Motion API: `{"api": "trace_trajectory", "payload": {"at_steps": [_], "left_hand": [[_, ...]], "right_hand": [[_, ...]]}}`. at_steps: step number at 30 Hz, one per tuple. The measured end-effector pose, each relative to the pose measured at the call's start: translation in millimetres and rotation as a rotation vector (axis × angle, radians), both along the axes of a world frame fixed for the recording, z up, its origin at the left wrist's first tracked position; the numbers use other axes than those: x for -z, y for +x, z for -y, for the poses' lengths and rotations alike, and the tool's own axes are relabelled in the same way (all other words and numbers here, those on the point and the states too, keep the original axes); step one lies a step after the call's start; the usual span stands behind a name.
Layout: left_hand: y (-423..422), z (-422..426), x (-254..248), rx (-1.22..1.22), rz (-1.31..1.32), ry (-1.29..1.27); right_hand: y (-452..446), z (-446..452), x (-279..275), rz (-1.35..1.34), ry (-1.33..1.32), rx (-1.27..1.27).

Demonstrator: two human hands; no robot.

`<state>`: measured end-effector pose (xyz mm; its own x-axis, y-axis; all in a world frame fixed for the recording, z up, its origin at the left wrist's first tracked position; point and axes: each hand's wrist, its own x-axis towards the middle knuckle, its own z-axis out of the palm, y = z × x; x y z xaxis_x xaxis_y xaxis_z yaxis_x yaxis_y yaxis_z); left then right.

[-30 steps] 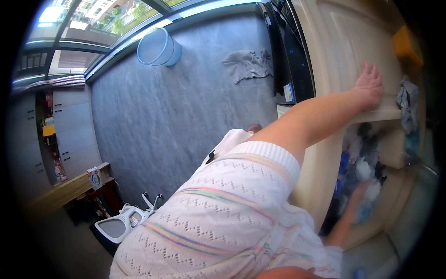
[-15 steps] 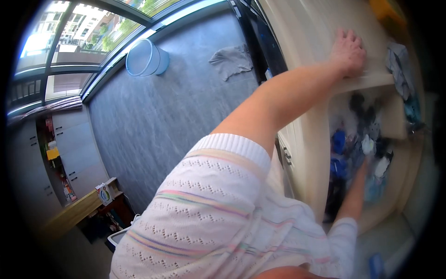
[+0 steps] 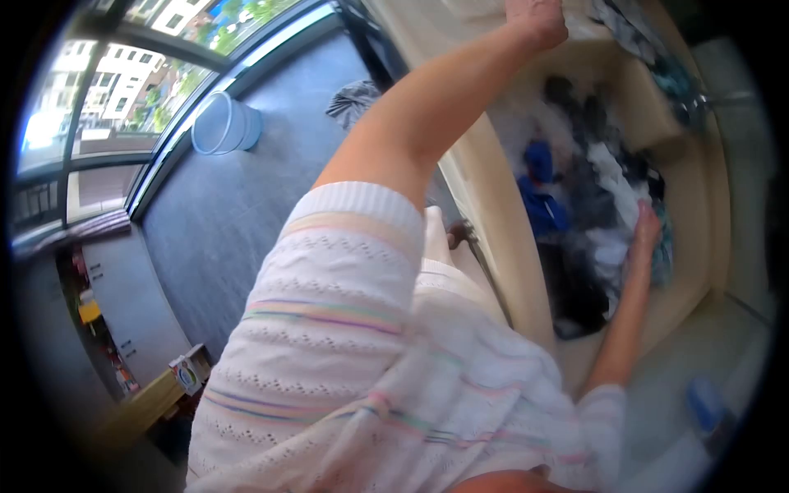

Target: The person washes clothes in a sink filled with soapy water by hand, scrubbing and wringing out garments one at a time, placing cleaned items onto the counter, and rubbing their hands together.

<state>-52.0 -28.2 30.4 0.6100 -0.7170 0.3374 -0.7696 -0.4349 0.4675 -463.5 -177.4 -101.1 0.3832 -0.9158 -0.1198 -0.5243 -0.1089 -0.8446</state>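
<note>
My right hand [image 3: 647,226] is down in a beige sink [image 3: 511,238], its fingers closed on a white cloth [image 3: 612,172] stretched across the wet laundry. Around it in the basin lie blue cloths [image 3: 542,209], a black garment [image 3: 579,292] and dark and teal pieces, partly blurred. My left hand [image 3: 538,18] is at the top edge of the view by the sink's ledge, with most of its fingers cut off by the frame. Whether it holds anything does not show.
A grey cloth [image 3: 629,31] hangs near the faucet [image 3: 699,101]. On the dark floor stand a light-blue bucket [image 3: 218,127] by the window and a crumpled grey cloth [image 3: 353,100]. Cabinets [image 3: 136,287] and a box [image 3: 189,371] are at left; a blurred blue object [image 3: 707,403] is right.
The view has swung, so the sink and floor shift left. My right hand now shows more clearly with the white cloth pulled longer. My left hand has moved toward the top edge.
</note>
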Motion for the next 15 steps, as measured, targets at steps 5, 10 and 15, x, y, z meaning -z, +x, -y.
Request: {"api": "trace_trajectory", "payload": {"at_steps": [5,10,15], "left_hand": [[-135,21,-3,0.577,-0.116,0.15],[-210,39,76,0.772,-0.159,0.399],[-220,37,89,0.848,-0.298,0.716]], "right_hand": [[-21,20,-13,0.061,-0.066,0.143],[15,-49,18,-0.23,-0.384,-0.246],[13,-29,18,-0.396,-0.217,-0.125]]}}
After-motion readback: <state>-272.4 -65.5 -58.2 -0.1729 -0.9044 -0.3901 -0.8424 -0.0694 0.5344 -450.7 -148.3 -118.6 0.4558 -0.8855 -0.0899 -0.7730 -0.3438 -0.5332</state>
